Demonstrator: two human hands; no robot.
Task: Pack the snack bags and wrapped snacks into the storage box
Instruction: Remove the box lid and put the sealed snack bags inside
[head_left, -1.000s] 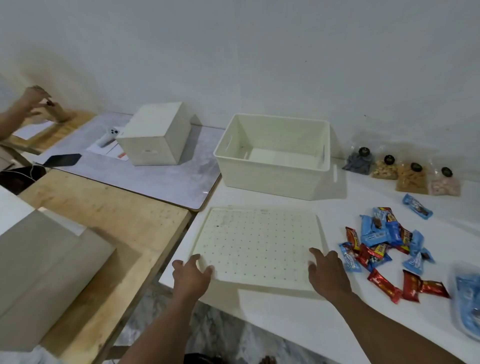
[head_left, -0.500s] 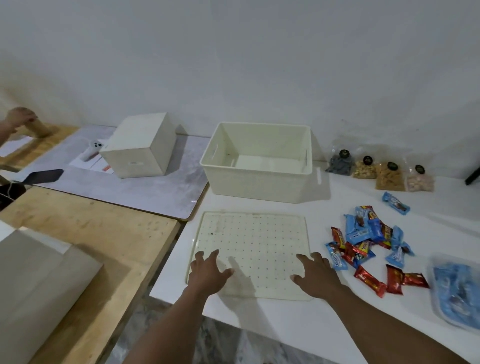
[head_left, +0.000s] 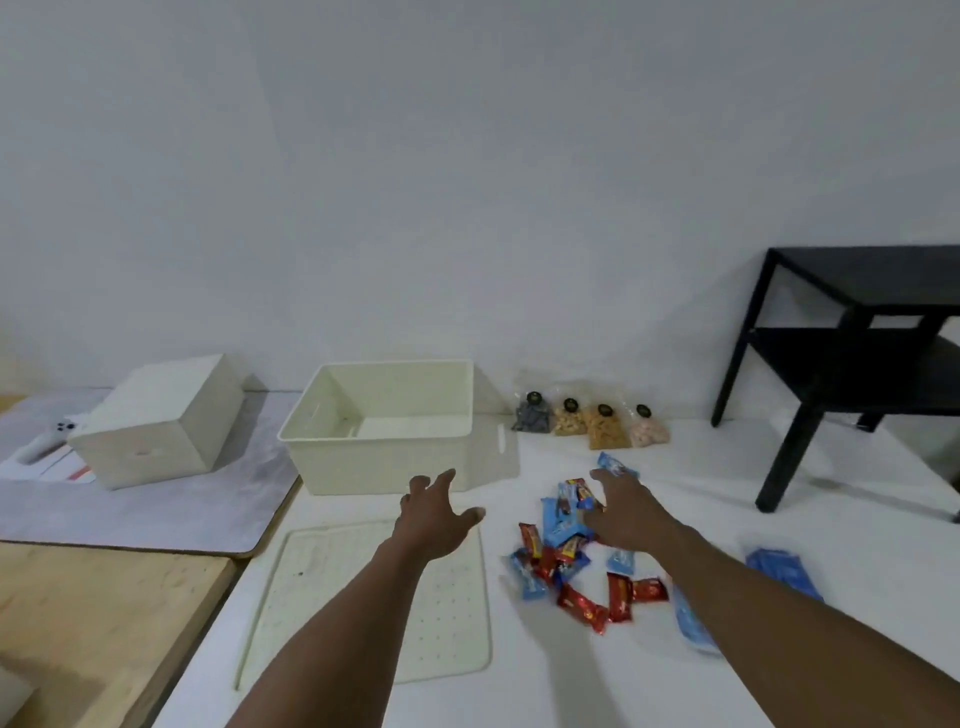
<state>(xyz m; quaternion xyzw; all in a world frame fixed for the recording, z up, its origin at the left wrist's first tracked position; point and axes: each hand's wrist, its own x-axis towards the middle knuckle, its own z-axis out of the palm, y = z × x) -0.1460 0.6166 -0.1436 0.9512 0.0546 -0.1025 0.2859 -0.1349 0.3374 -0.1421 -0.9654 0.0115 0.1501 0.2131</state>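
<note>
My left hand (head_left: 434, 512) is spread wide open and holds nothing, hovering above the far edge of the perforated lid (head_left: 374, 603), just short of the empty storage box (head_left: 382, 470). My right hand (head_left: 623, 512) is open too, fingers splayed over the pile of wrapped snacks (head_left: 566, 566) on the white table (head_left: 701, 467); I cannot tell whether it touches them. Four snack bags (head_left: 589, 423) sit in a row just right of the box.
</note>
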